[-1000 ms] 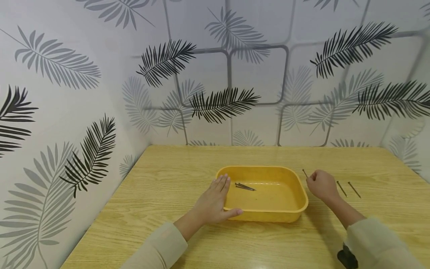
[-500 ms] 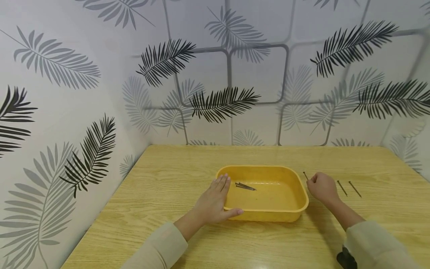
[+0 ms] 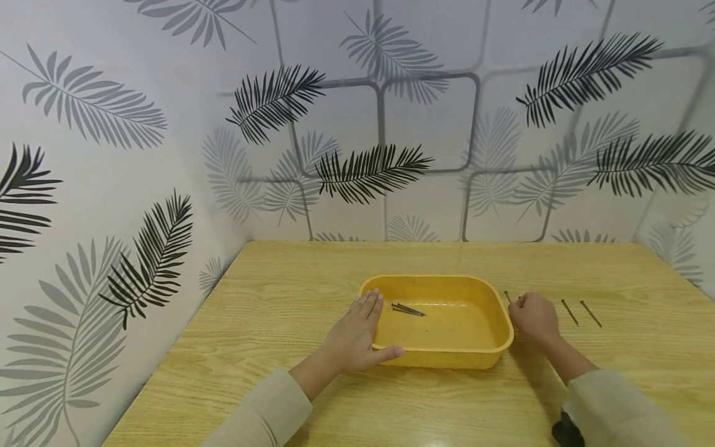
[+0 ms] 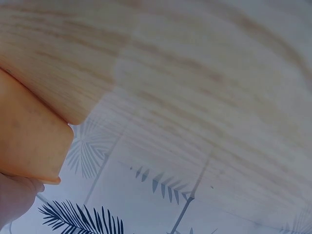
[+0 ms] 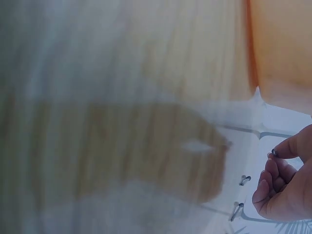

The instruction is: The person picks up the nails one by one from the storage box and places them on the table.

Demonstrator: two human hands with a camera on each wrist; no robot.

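Observation:
In the head view, a yellow plastic tray (image 3: 441,360) stands on the wooden table, with several dark nails (image 3: 408,310) lying together inside it. My left hand (image 3: 353,332) rests on the tray's left end, its fingers straight across the rim and the thumb along the front edge. Just off the tray's right end, my right hand (image 3: 535,318) pinches a nail (image 3: 507,297) between thumb and forefinger. The nail's head pokes out past the fingers; the hand hides the rest. The right wrist view shows the nail's end (image 5: 274,152) at the fingertips.
Two more nails, one nearer (image 3: 570,312) and one farther right (image 3: 591,314), lie on the table (image 3: 279,298) right of my right hand. A wall (image 3: 424,205) with leaf patterns rises behind the table's back edge. Another patterned wall stands at the left.
My right hand, with the nail in it, has shifted slightly toward me beside the tray's right end. The left hand and the tray have stayed in place.

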